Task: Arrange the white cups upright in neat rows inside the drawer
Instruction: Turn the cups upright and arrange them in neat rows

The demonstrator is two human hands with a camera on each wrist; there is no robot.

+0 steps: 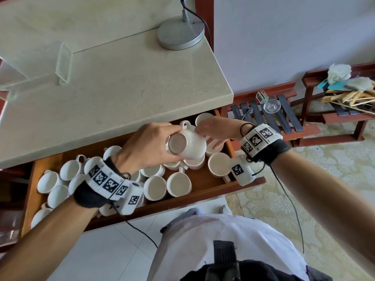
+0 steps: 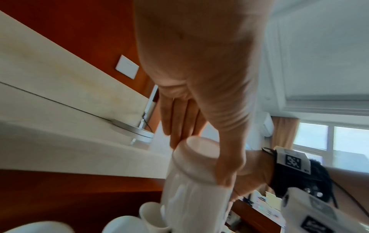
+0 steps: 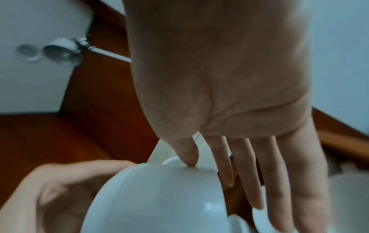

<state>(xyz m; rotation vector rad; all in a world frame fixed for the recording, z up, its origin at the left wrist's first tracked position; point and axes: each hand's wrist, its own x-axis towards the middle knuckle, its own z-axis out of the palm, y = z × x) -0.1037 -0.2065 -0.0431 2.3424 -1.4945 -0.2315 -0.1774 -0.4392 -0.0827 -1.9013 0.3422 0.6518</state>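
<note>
left hand (image 1: 150, 147) is gripping a glossy white cup (image 1: 188, 144) by its round foot, tipped over | right hand (image 1: 215, 131) is touching it, fingers straight and spread | cup is hanging above the wooden drawer (image 1: 203, 191) of round cups (image 1: 178, 184)

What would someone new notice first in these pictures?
Probably the white cup held tipped over, its base showing, above the right end of the open wooden drawer. The left hand grips it near the base while the right hand touches its far side with straight fingers. Below, the drawer is crowded with more white cups, many upright, the ones at left jumbled.
</note>
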